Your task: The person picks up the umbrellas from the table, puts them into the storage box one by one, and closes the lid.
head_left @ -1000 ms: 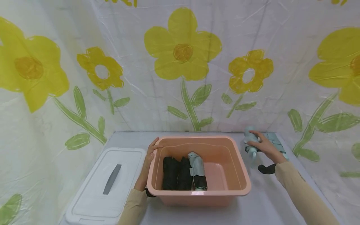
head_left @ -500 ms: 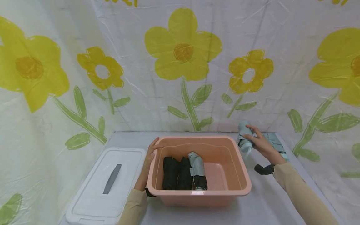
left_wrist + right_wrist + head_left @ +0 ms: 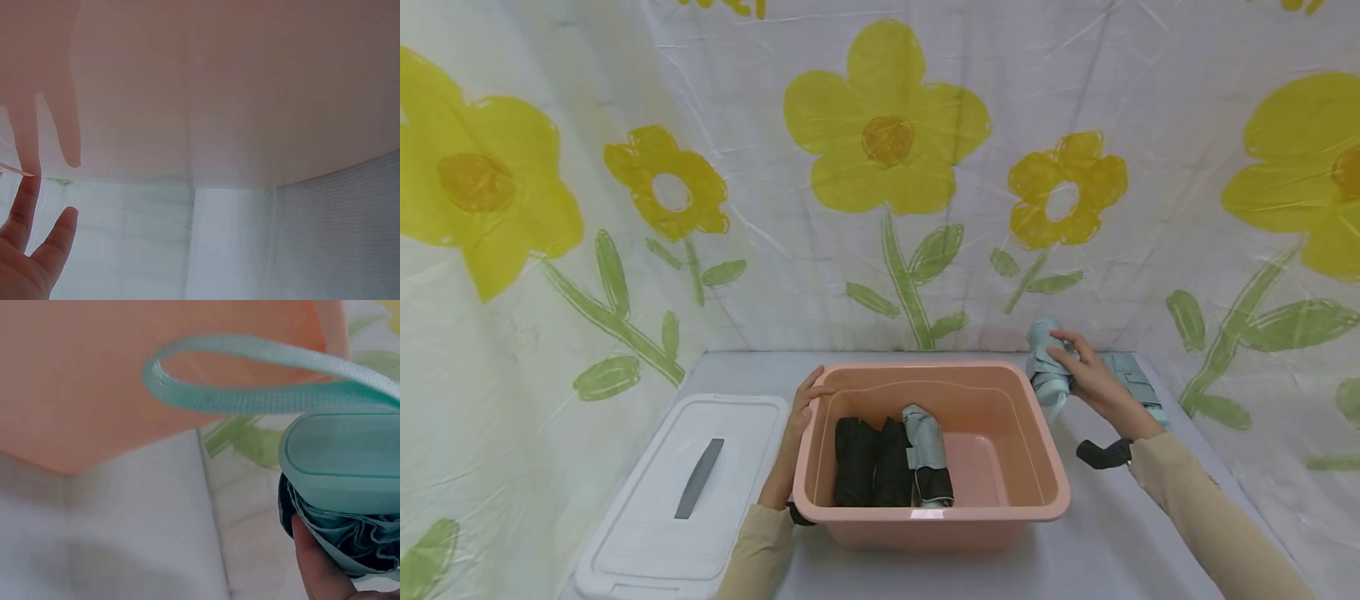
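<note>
Three folded umbrellas lie in the pink tub point(image 3: 1045, 487), toward its left side; a fourth, the mint umbrella point(image 3: 1047, 367), is clamped in the right hand point(image 3: 1093, 379), lifted just off the tub's far right corner. Its wrist loop point(image 3: 262, 375) dangles free. It looks light, with soft slippery fabric over a stiff core, so gripping round the middle seems safest. The left hand point(image 3: 797, 429) rests on the tub's left rim, fingers fairly straight. A white lid point(image 3: 685, 492) lies at the desk's left edge
</note>
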{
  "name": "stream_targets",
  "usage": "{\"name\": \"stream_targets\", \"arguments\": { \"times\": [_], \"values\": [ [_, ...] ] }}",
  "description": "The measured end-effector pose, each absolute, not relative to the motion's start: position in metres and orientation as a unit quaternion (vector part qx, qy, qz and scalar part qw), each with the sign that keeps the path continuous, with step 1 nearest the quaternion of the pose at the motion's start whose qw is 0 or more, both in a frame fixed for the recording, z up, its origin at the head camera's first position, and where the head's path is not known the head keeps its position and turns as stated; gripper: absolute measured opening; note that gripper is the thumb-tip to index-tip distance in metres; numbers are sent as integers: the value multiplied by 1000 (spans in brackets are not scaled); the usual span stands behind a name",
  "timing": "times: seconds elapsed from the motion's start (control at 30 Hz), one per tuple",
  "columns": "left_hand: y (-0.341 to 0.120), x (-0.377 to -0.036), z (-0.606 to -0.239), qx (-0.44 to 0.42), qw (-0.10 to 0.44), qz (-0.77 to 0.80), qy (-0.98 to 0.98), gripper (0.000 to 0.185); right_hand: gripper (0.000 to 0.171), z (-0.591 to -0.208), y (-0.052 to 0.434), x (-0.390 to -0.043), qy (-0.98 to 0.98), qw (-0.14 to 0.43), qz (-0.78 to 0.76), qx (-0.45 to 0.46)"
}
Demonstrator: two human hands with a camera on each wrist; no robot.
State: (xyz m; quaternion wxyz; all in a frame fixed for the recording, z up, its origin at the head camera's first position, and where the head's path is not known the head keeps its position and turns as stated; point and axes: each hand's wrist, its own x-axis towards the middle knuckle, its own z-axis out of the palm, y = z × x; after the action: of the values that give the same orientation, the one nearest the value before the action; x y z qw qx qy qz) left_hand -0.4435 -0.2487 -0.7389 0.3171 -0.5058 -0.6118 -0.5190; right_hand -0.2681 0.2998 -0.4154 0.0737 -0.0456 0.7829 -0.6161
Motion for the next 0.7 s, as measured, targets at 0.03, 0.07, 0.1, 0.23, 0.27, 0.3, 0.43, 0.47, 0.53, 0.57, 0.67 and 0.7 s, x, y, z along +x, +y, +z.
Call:
{"name": "stream_targets", "arguments": {
  "times": [0.03,0.07,0.1,0.23,0.27,0.3,0.43,0.47,0.53,0.57,0.67,0.7],
  "values": [
    [-249,-444,-740,-505,317,-519,-613,66,60,-414,299,-268,781,75,-619,-44],
    [-249,-445,-741,-504,317,-520,-613,66,59,-413,299,-267,778,78,-622,-44],
    [-250,-447,-742,-503,319,-519,-614,66,58,-412,298,-266,775,81,-626,-46],
    [-249,-450,-745,-501,330,-509,-618,67,57,-405,299,-263,765,93,-634,-60],
    [-249,-451,-746,-502,334,-505,-618,67,58,-404,299,-262,763,95,-636,-64],
    [-248,-451,-746,-500,335,-504,-619,67,59,-402,299,-261,763,97,-636,-69],
    [-250,-456,-755,-495,328,-513,-620,68,58,-395,298,-258,761,104,-634,-88],
    [-250,-454,-753,-493,326,-517,-620,67,57,-392,297,-257,763,103,-631,-93],
    [-242,-434,-730,-483,315,-532,-620,63,56,-388,296,-255,764,101,-629,-101],
    [-236,-421,-713,-478,315,-534,-622,60,55,-386,295,-255,766,98,-627,-104],
    [-215,-367,-646,-470,305,-548,-622,50,53,-379,293,-252,768,86,-625,-109],
    [-210,-356,-632,-469,308,-545,-623,48,51,-377,293,-252,766,84,-627,-110]
  ]
}}
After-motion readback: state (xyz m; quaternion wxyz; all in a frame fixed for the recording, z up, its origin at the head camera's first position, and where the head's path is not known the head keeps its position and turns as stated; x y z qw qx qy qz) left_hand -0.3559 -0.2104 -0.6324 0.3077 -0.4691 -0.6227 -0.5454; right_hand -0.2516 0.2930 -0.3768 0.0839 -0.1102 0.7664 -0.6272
